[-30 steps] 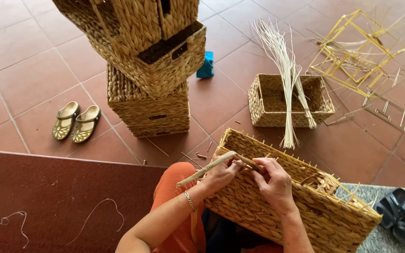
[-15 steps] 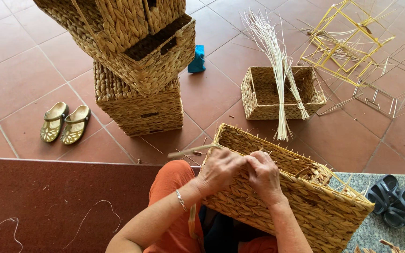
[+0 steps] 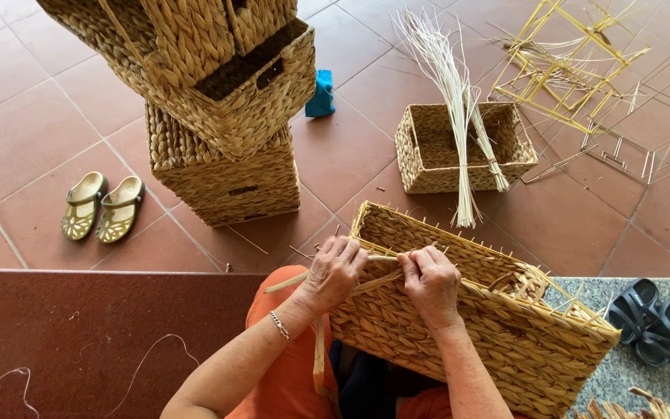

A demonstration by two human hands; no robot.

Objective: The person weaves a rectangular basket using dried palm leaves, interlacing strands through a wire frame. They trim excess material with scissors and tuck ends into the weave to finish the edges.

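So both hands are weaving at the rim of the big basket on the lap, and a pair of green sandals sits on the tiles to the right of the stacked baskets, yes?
Nearly. The head view shows the green sandals left of the stacked baskets, not right. Both the left hand and right hand work at the big basket rim.

Single head view, looking steeply down, close over lap
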